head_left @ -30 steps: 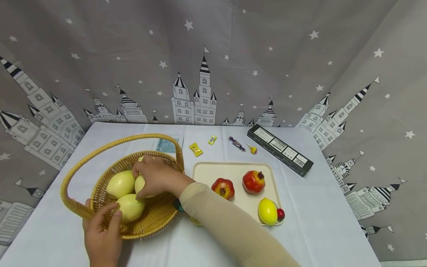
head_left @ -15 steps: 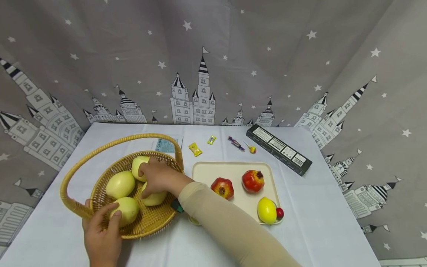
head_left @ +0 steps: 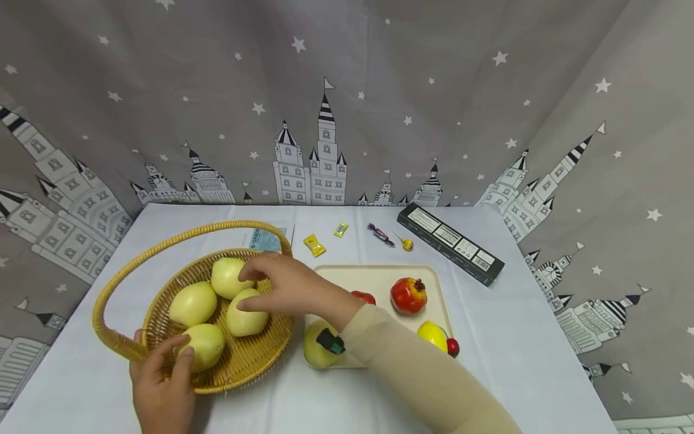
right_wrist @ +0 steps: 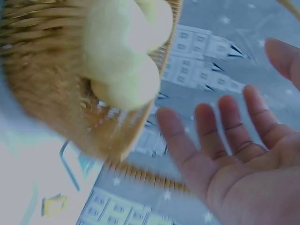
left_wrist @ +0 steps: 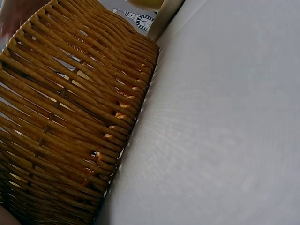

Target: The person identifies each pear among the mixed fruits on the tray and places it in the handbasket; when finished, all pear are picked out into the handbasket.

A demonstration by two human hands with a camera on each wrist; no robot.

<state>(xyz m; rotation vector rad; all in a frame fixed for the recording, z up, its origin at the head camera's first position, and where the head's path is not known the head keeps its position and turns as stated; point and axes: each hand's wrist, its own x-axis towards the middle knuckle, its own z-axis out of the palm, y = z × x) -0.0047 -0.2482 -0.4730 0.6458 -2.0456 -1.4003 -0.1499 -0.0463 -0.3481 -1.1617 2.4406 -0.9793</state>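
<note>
A yellow wicker basket (head_left: 255, 361) with a tall arched handle stands on the left of the white table in the head view. Inside lie several pale yellow-green fruits (head_left: 247, 313), whose kind I cannot tell. My left hand (head_left: 162, 386) holds the basket's front left rim, its thumb and a finger beside the nearest fruit (head_left: 203, 348). Over the basket's right side is my right hand (head_left: 295, 286), fingers spread and holding nothing; the right wrist view shows its bare palm (right_wrist: 258, 187). The left wrist view is mostly basket weave (left_wrist: 70, 108), with the hand largely hidden.
Right of the basket, a cream tray (head_left: 347, 271) bears pomegranates (head_left: 409, 296), a lemon (head_left: 432, 333), a small red fruit (head_left: 452, 347) and a pale green fruit (head_left: 317, 349). Behind are wrapped candies (head_left: 314, 245), a lollipop (head_left: 407, 245) and a long black box (head_left: 450, 244).
My right hand has let go of a pale fruit in the basket and drawn back to the right, fingers spreading. The fruits have settled apart. My left hand stays at the rim.
</note>
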